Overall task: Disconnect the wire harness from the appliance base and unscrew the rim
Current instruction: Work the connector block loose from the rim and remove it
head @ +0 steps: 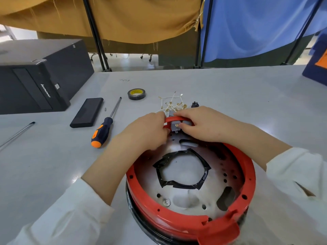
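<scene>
Both hands pinch a grey connector block at the red rim's far edge: left hand, right hand. Wire harness fans away beyond; screwdriver points away, tip far.

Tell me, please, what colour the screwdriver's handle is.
The screwdriver handle is dark navy with orange, seen in the head view.

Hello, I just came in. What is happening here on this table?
A person is taking apart an upturned appliance base with a red rim. Both hands work at its far edge: the left hand and the right hand pinch a small grey connector block there. A bundle of white wires lies just beyond it. The orange-handled screwdriver lies unused on the table, beside a roll of tape.
</scene>
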The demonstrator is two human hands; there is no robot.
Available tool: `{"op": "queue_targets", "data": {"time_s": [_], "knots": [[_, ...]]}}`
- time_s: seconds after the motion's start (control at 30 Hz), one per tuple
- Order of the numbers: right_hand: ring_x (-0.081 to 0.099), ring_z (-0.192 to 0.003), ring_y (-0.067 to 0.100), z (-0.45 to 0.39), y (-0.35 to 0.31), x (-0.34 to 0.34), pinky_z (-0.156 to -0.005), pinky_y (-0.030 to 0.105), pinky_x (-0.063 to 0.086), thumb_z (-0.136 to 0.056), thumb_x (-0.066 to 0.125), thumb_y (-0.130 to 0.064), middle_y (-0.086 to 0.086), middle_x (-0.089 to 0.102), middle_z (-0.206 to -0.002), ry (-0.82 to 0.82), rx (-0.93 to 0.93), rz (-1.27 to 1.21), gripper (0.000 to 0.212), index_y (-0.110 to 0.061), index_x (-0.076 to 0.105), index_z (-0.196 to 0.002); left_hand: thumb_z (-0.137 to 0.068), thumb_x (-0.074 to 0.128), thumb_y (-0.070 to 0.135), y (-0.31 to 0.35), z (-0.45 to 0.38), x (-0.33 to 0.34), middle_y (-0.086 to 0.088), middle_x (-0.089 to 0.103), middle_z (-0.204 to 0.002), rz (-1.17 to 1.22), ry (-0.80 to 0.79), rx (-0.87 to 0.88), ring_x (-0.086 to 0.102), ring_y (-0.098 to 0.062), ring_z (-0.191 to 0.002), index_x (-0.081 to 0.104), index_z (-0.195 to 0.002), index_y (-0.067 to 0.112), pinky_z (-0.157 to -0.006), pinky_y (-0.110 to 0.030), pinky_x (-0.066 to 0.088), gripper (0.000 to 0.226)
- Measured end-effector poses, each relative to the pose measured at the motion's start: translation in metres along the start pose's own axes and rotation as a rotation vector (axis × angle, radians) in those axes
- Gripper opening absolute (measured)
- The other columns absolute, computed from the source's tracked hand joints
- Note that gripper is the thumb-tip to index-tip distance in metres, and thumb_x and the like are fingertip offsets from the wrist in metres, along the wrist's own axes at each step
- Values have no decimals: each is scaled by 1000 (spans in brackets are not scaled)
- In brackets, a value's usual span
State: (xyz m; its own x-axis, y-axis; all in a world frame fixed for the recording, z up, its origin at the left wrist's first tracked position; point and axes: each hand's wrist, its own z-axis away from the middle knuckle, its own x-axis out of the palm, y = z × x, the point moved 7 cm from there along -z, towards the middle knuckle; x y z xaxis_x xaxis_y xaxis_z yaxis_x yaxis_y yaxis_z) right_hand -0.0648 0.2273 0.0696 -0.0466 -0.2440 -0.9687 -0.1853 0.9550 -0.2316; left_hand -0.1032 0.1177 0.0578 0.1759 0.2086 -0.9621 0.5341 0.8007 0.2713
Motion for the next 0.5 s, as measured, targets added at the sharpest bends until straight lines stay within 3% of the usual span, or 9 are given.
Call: {"op": "queue_targets", "data": {"time_s": [0.17,0.27,0.37,0.43,0.5], "knots": [[58,-99,22,4,-5,3,-82,41,46,-94,38,-26,1,63,-110,67,-61,36,32,-20,51,-124,-92,43,26,17,2,0,-9,59,-118,-55,150,135,55,-30,-105,48,-118,15,-71,-29,33,29],[57,-95,21,5,-4,4,-81,42,47,-94,37,-26,0,62,-107,79,-45,29,30,-21,52,-120,-94,40,22,11,1,-1,-9,59,-119,-12,143,133,55,-30,-105,48,-123,15,-73,-29,34,31],[57,-94,21,4,-4,4,-80,42,46,-95,36,-26,0,62,-105,84,-49,36,28,-19,53,-116,-96,42,23,8,-1,-1,-11,61,-107,-74,181,89,56,-31,-91,49,-106,13,-66,-31,32,16],[56,-98,21,4,-4,5,-82,42,45,-95,36,-26,1,62,-109,90,-67,46,29,-18,53,-118,-94,43,20,8,-2,0,-12,60,-103,-117,202,70,52,-31,-83,41,-91,17,-63,-30,28,4],[56,-100,21,3,-5,5,-83,41,44,-95,36,-25,1,62,-111,106,-89,49,31,-16,53,-119,-91,43,16,9,-2,1,-12,59,-104,-163,218,74,51,-31,-84,33,-88,19,-62,-31,27,11]]}}
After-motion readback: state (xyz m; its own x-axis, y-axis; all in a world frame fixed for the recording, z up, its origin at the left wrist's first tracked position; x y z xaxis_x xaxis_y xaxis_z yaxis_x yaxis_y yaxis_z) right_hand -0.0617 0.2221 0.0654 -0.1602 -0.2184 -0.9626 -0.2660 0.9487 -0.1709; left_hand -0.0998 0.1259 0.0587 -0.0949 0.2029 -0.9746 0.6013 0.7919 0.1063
